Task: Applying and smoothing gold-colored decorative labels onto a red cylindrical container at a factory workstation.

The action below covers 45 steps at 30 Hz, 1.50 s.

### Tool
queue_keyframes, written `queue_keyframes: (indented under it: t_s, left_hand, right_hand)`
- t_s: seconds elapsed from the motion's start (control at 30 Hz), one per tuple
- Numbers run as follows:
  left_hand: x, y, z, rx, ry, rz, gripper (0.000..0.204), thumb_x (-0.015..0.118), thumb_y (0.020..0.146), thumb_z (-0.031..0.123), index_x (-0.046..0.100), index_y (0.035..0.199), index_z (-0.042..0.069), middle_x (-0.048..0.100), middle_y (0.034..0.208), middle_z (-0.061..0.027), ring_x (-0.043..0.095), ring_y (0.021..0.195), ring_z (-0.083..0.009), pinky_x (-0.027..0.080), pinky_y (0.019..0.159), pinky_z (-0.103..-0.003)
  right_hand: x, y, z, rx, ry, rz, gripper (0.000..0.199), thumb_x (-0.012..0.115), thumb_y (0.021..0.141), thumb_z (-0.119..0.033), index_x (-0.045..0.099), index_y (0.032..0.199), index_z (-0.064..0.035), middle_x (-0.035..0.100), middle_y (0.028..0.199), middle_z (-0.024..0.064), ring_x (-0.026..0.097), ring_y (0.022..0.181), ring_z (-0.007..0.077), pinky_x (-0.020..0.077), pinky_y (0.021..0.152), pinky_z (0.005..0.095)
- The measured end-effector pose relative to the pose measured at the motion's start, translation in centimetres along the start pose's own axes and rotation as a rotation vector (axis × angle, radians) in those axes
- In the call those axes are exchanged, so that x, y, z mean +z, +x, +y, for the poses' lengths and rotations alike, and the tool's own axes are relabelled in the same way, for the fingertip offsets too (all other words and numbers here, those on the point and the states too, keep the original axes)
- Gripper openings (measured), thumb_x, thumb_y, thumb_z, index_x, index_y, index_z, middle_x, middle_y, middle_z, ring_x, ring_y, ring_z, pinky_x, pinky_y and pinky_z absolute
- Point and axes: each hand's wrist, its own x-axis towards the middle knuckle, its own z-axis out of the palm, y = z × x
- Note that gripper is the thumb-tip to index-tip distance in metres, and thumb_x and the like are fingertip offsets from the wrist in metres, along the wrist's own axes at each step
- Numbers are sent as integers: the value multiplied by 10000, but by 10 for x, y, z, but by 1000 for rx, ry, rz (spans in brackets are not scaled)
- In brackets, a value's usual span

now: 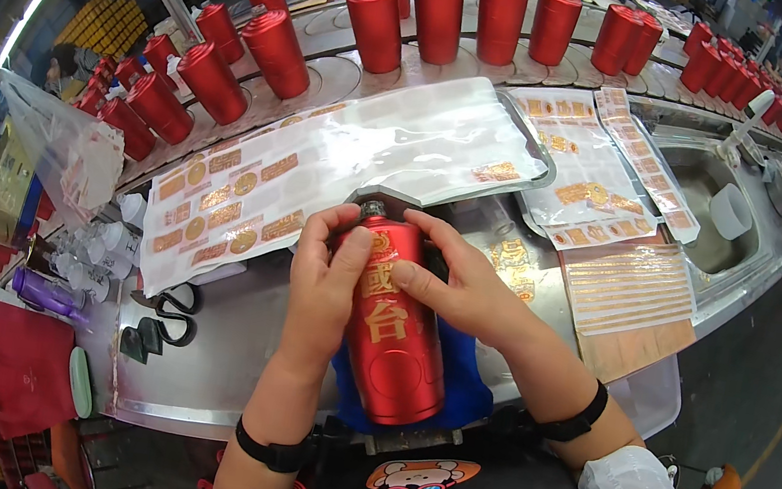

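Note:
A red metallic bottle [404, 373] with gold lettering leans in front of me, its dark neck pointing away and its base toward my body. Around its left shoulder wraps my left hand [324, 270], thumb laid on the front near the top. My right hand [456, 272] grips the other side, its thumb pressed on the front by the lettering. Blue cloth [466, 382] lies beneath the bottle. Just beyond it, a sheet of gold decals [238, 186] under clear film covers the metal worktop [222, 361].
Red bottles [440, 19] line a curved conveyor at the back. More decal sheets [585, 162] lie right of centre, beside a sink [695, 204] holding a white bowl [731, 211]. Black-handled scissors [176, 314], clear cups [95, 261] and a purple bottle [50, 293] are at left.

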Motion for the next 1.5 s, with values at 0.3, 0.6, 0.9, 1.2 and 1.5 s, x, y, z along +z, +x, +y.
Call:
queue_keyframes:
  t_s: [0.3,0.6,0.9,1.2,1.5]
  left_hand:
    - [-4,-6,-6,3,-125,-34,374,491,997,218,434,1287,-11,541,1198,-120,560,1042,-146,461,906,-274]
    - [-1,-28,-8,46,-75,-70,626,559,951,215,263,1432,-54,414,1360,-178,453,1236,-214,387,1028,-320]
    - [-1,-25,-8,36,-146,-85,647,553,964,245,231,1448,-41,423,1357,-163,471,1210,-193,393,1020,-316]
    - [3,-45,-7,108,-2,-71,875,675,876,331,156,1473,-44,353,1398,-193,435,1249,-238,369,1052,-361]
    - [3,-47,-4,69,4,-78,948,721,838,322,124,1488,-26,352,1400,-188,428,1259,-246,367,1056,-362]
  right_hand:
    - [0,0,-4,-14,8,-15,809,662,857,-468,371,1393,64,447,1362,283,452,1283,351,371,1057,391]
    - [-2,0,-2,-23,-10,-26,776,679,877,-409,347,1434,17,503,1328,207,489,1242,265,394,1032,358]
    - [-1,-5,2,60,215,-48,717,585,937,-423,337,1438,25,439,1393,233,442,1293,311,375,1051,371]
    - [-7,-18,14,123,269,-104,888,676,866,-464,265,1467,43,420,1423,232,447,1298,291,385,1052,375]
    - [-11,-20,14,62,236,-175,972,702,830,-503,241,1464,70,405,1424,265,446,1299,312,390,1050,382]
